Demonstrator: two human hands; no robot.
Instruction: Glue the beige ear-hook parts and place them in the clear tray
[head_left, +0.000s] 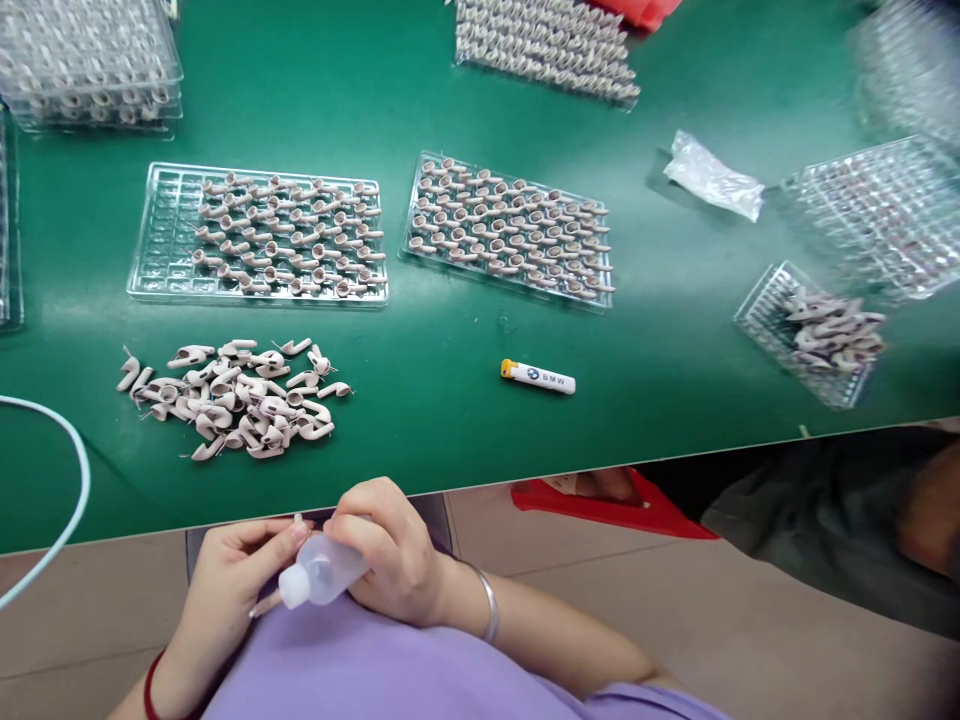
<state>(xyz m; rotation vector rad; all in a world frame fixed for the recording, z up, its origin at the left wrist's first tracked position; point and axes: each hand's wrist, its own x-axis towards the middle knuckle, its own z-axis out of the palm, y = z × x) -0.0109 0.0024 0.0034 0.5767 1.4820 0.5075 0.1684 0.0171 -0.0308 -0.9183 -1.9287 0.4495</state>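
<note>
My right hand (394,555), with a silver bangle at the wrist, is closed around a translucent squeeze bottle (334,570). The bottle lies tilted, its white end (295,586) toward the lower left. Close against it, my left hand (236,570) pinches a small pale piece (298,522) between thumb and fingers. Most of that piece is hidden, so its kind is unclear. Both hands are in front of the table edge, above my lap. On the table beyond them lies a loose pile of beige earbud shells (240,400) with stems and thin wires.
Two clear trays (161,235) (510,285) hold rows of similar shells. A white-and-yellow lighter (538,377) lies on the green table (420,400). More trays stand at the back and right, near a crumpled plastic bag (712,178). A pale cable (81,470) curves at left; another person's leg (817,510) is at right.
</note>
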